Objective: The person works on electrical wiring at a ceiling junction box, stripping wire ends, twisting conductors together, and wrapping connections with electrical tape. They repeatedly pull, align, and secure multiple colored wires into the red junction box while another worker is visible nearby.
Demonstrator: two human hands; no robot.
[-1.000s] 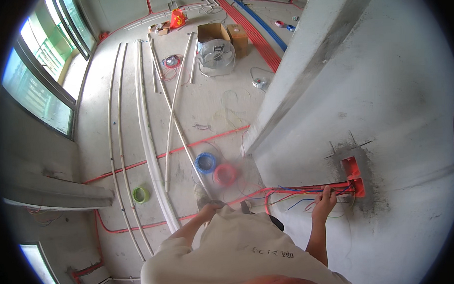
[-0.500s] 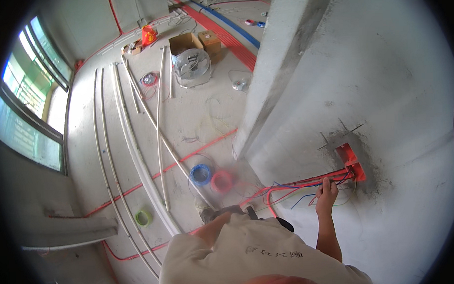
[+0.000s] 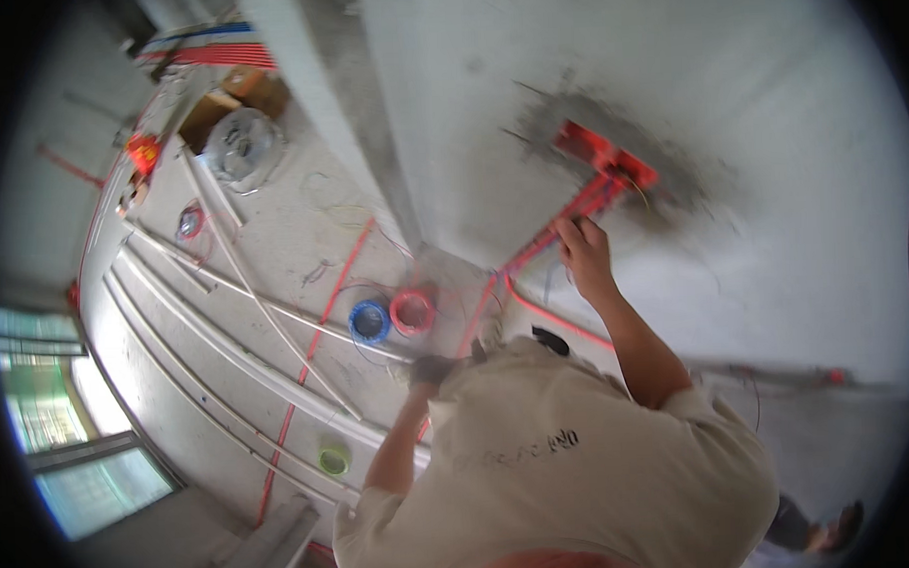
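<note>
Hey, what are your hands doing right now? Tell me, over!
Right hand gripping red wires from red wall box. Left hand gloved, low, grip unclear. Wire coils on floor below.

The whole frame is smeared by motion. The left hand (image 3: 432,369), low at centre, is a dark blur, its grip unreadable. The right hand (image 3: 581,248) closes around the red wires (image 3: 558,235), hiding them inside the fist. The red wall box (image 3: 607,156), upper right, shows no interior detail.
</note>
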